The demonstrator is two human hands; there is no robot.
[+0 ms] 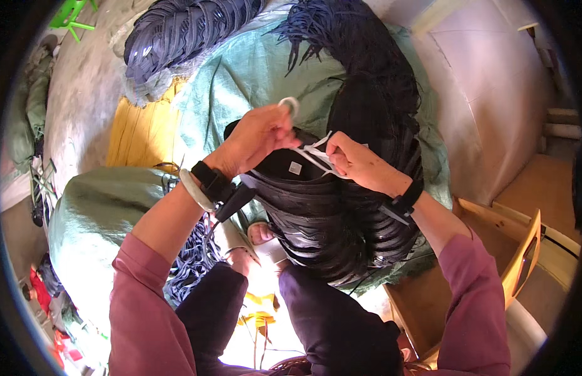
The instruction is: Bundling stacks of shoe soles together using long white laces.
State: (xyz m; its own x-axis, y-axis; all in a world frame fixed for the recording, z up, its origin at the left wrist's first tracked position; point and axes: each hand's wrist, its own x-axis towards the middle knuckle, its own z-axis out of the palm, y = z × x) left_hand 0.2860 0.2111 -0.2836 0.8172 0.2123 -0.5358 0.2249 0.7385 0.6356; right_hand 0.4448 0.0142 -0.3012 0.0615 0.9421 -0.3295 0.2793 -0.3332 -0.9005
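Above the lap, at centre of the head view: one white plastic strap (316, 153), thin and flat, drawn taut between both hands across the top of a bundle of black rubber strips (322, 219).

Left hand (259, 138): grip closed on the strap's upper end, where a small white loop (290, 105) stood up above the fingers. A black band and a pale bangle (194, 190) sat on that wrist.

Right hand (353, 160): grip pinched shut on the strap's lower run, just beside the left hand, knuckles resting against the bundle. A black band circled that wrist too.

Bundle: curved black strips stacked in tight layers, resting on the person's dark trousers (328, 319) and against a green woven sack (253, 75). A small pale square tag (295, 167) showed on its upper face.

Behind the bundle: a long loose heap of black strips (372, 69) lay over the green sack, running toward the top of the view. A second heap of dark strips (184, 28) lay at upper left.

Left of the knees: another full green sack (96, 213), with a yellow sheet (137, 128) beyond it on the concrete floor (84, 81).

Right: a light wooden chair (523, 250), well apart from the hands. Both sleeves (146, 313) were dusty pink.
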